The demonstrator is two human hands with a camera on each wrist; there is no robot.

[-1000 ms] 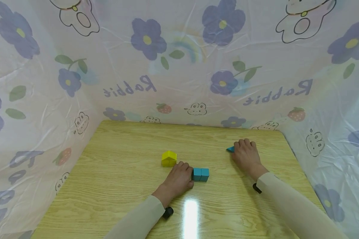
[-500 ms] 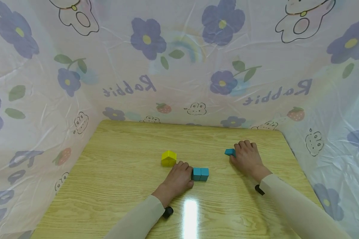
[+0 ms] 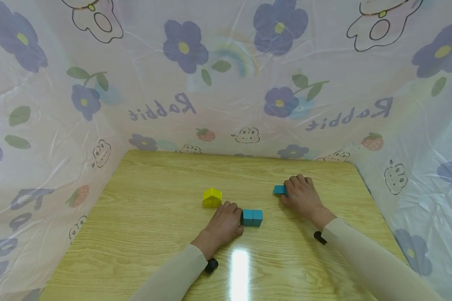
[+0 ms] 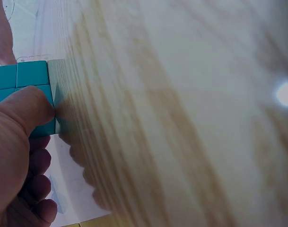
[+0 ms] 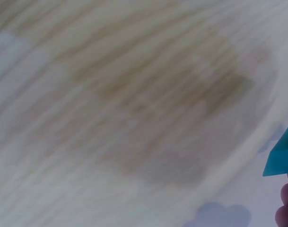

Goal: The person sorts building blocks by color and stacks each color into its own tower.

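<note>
Two light-blue cubes [image 3: 252, 218] sit side by side on the wooden table. At their left end my left hand [image 3: 226, 220] holds them; in the left wrist view its thumb [image 4: 32, 106] presses across the blue blocks [image 4: 32, 73] while the other fingers curl alongside. Farther back on the right, my right hand [image 3: 303, 194] grips a blue triangular block [image 3: 280, 190], part of which its fingers hide. The right wrist view catches this block's pointed end [image 5: 280, 161] and some fingertips at the right edge.
Just behind my left hand stands a small yellow house-shaped stack of blocks [image 3: 212, 198]. The wooden table [image 3: 154, 225] ends at a patterned rabbit-and-flower curtain [image 3: 226, 83] at the back and both sides. Light glares on the tabletop in front.
The right hand has turned the blue triangular block so that a broader face shows, and moved it slightly to the left. My left hand and the two cubes stay put.
</note>
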